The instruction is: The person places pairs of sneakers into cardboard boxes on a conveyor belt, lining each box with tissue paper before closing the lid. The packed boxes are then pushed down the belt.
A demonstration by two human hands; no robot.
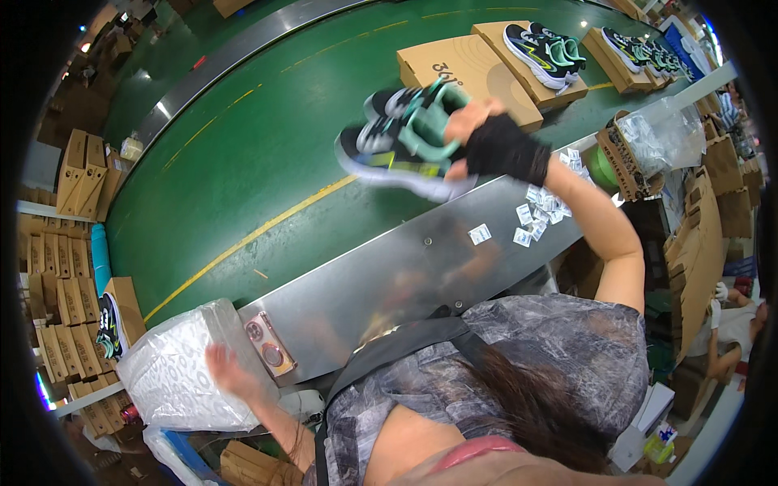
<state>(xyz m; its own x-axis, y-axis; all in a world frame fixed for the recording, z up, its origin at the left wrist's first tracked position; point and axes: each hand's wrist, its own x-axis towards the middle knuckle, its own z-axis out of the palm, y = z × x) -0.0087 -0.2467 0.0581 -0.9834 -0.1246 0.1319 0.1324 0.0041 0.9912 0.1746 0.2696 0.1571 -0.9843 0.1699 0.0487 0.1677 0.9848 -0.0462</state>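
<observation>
My right hand (480,130), in a black fingerless glove, grips a pair of black sneakers (395,143) at their mint-green collars. The shoes have white soles and yellow-green side stripes, and hang over the green conveyor belt (243,182) beyond the metal ledge; motion blurs them. Close by is a closed cardboard shoe box (468,79) on the belt. My left hand (228,370) is blurred and looks empty, its fingers apart. It is over or against a plastic-wrapped stack of printed white paper (182,370); whether it touches cannot be told.
On the metal ledge (377,273) lie a phone (270,346) and several small white sachets (541,212). An open carton (632,158) holds more sachets in a plastic bag. More sneakers (544,54) sit on boxes at far right. Shoe boxes (67,304) are stacked left. A person (729,328) is at right.
</observation>
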